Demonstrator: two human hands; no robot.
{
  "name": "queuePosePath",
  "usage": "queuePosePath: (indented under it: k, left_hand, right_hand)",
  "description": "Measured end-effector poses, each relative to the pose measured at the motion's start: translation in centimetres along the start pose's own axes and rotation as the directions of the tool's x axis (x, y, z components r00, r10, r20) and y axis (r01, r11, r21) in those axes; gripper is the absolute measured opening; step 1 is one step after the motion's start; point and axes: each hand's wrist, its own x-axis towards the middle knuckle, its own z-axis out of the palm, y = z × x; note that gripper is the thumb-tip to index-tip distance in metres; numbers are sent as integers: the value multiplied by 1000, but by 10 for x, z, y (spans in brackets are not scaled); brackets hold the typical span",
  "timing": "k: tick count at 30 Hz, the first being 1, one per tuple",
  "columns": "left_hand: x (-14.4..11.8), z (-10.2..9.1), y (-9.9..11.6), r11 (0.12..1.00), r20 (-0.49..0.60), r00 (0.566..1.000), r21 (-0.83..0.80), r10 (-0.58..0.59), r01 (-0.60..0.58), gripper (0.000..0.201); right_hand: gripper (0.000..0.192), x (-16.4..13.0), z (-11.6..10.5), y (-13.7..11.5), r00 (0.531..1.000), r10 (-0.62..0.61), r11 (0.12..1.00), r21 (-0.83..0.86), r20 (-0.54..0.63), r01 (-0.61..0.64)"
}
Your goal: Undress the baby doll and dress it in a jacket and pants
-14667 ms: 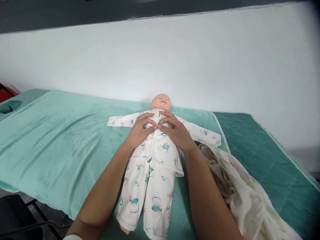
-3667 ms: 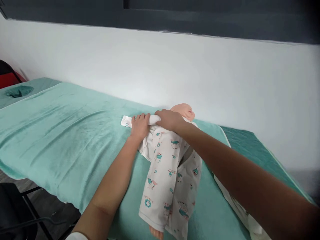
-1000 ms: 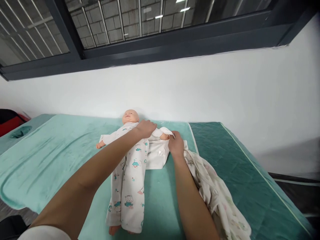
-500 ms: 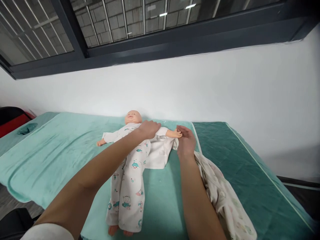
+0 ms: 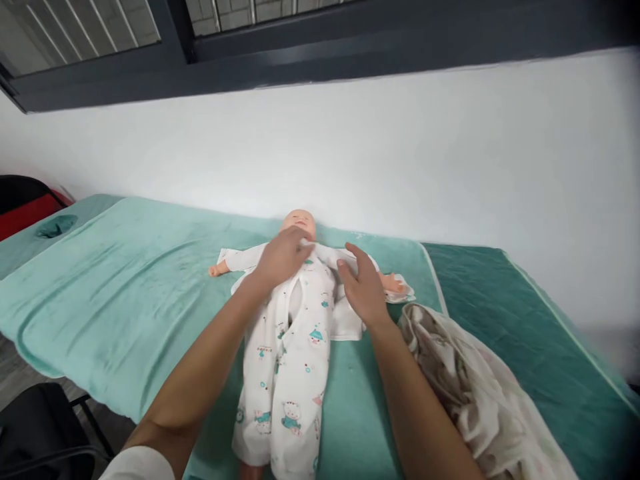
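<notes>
A baby doll [image 5: 299, 220] lies on its back on a light green blanket [image 5: 125, 293], dressed in white pyjamas with teal cartoon prints [image 5: 290, 360]. The pyjama top is partly open down the front. My left hand [image 5: 280, 257] rests on the doll's upper chest, just below the chin, fingers curled on the cloth. My right hand [image 5: 363, 287] lies flat, fingers apart, on the loose right half of the top beside the doll's body. The doll's bare hands stick out on both sides.
A crumpled cream printed cloth [image 5: 475, 393] lies to the right of my right forearm. Darker green padding [image 5: 520, 320] covers the table's right end. A white wall stands just behind the doll, with a window above. A black chair [image 5: 40, 433] is at lower left.
My left hand slid from the doll's shoulder to its upper chest. My right hand left the doll's outstretched hand and came inward onto the open side of the top. The camera tilted down.
</notes>
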Motion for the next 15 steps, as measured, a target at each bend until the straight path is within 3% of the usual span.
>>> queuePosePath:
  k: [3, 6, 9, 15]
  left_hand:
    - [-42, -5, -41, 949, -198, 961, -288, -192, 130, 25]
    - [-69, 1, -66, 845, -159, 934, -494, -319, 204, 29]
    - [-75, 4, -76, 821, -87, 954, -537, -285, 197, 34]
    - [-69, 3, -80, 832, -37, 972, -525, -232, 179, 38]
  right_hand:
    - [52, -5, 8, -7, 996, -15, 998, 57, 88, 10]
    - [45, -11, 16, -14, 985, -83, 991, 121, 151, 64]
    - [40, -14, 21, -15, 978, -74, 985, 168, 193, 42]
    - [49, -10, 21, -7, 963, 9, 983, 172, 270, -58]
